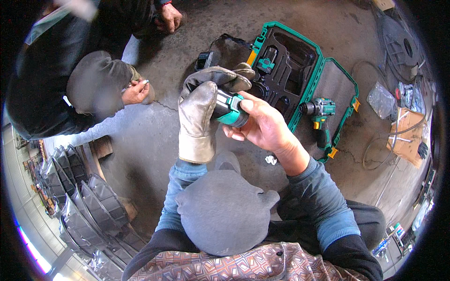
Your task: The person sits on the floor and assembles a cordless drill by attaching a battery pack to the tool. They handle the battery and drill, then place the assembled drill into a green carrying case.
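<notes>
Green-and-black plastic battery pack [229, 108] sits between hands, touching both, long axis slanting crosswise from glove to bare fingers. Grey leather-gloved left hand [199, 112] part-closed around left end; bare right hand [262, 121] grips right end, thumb on top. Green-and-black pistol-shaped drill [323, 109] right of right hand, in green-rimmed case lid [350, 77].

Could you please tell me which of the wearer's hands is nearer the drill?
Right. The bare right hand is left of the drill; the gloved left hand is farther left.
</notes>
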The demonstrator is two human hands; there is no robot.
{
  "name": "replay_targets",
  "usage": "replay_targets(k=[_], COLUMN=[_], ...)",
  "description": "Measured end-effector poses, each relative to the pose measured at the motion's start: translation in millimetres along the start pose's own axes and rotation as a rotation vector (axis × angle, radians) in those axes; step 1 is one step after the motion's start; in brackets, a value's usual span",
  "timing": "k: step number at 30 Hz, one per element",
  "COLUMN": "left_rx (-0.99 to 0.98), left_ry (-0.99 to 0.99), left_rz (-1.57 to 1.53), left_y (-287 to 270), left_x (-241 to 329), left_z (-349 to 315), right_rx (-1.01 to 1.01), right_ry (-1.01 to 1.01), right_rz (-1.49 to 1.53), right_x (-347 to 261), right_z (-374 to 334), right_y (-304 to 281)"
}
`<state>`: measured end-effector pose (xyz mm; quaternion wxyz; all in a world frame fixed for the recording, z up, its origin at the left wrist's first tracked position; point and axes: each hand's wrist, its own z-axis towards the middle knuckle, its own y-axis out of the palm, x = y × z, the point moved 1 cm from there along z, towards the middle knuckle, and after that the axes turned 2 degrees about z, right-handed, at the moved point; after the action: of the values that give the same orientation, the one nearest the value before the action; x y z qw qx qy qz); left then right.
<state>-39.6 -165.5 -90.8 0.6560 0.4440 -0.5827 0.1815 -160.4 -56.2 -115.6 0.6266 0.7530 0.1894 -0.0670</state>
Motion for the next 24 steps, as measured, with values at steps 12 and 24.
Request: replay_targets(k=[12,24], left_rx=[0.019,0.384], left_ry=[-0.167,-0.308], left_rz=[-0.242,-0.189], left_y=[-2.5,24.1], left_x=[-29.7,-12.5], left_z=[10.8,-40.2], right_rx=[0.281,0.425], right_ry=[-0.198,-0.328], right_rz=[-0.512,-0.448], right_x=[0.3,27.4], right_z=[5.0,15.8], right_y=[2.4,4.3])
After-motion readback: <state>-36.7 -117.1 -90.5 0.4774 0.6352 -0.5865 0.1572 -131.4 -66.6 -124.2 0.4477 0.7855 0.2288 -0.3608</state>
